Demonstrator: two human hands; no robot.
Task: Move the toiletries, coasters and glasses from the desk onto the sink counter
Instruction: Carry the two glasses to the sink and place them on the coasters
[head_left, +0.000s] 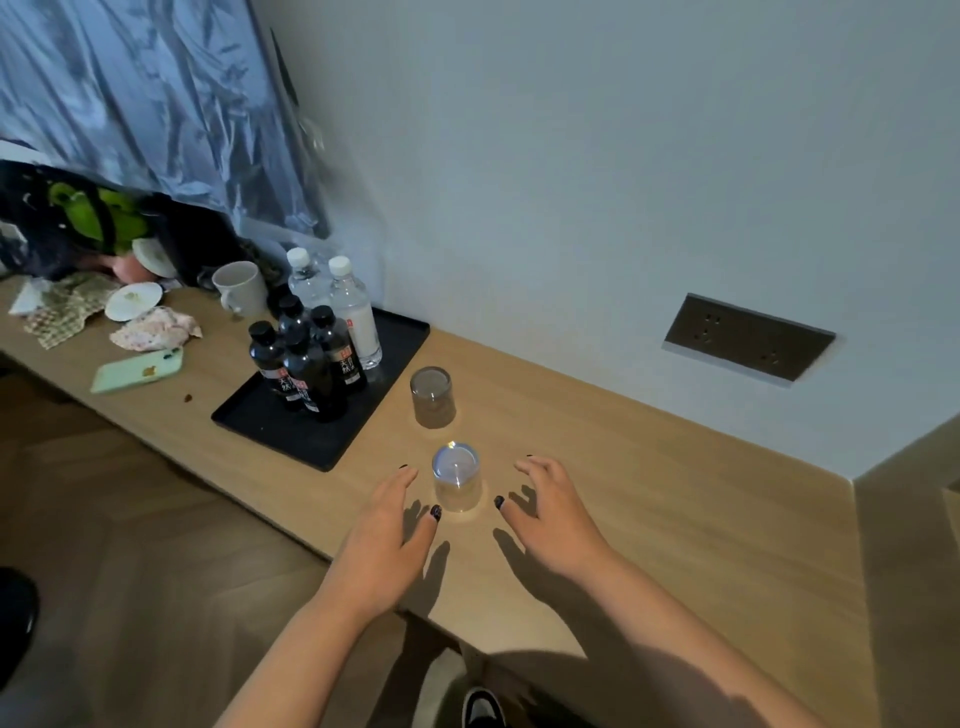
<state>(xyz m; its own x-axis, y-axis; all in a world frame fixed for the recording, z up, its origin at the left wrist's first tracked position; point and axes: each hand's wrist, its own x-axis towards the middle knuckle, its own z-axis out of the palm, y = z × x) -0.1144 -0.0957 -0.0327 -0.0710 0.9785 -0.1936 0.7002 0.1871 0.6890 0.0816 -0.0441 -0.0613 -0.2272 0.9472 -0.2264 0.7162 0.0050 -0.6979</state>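
Two clear glasses stand upside down on the wooden desk (649, 509). The near glass (457, 483) sits between my hands, the far glass (432, 397) stands a little behind it, next to the black tray. My left hand (395, 525) hovers just left of the near glass, fingers spread, thumb close to its base without touching. On the right side of that glass, my right hand (545, 504) is spread open over the desk, a small gap away. Neither hand holds anything.
A black tray (291, 431) with several dark and clear bottles sits to the left. Farther left lie a green phone (137, 370), a white mug (240, 288), shells, cloth and a bag. A wall socket panel (748, 338) is at the right. Wood floor lies below.
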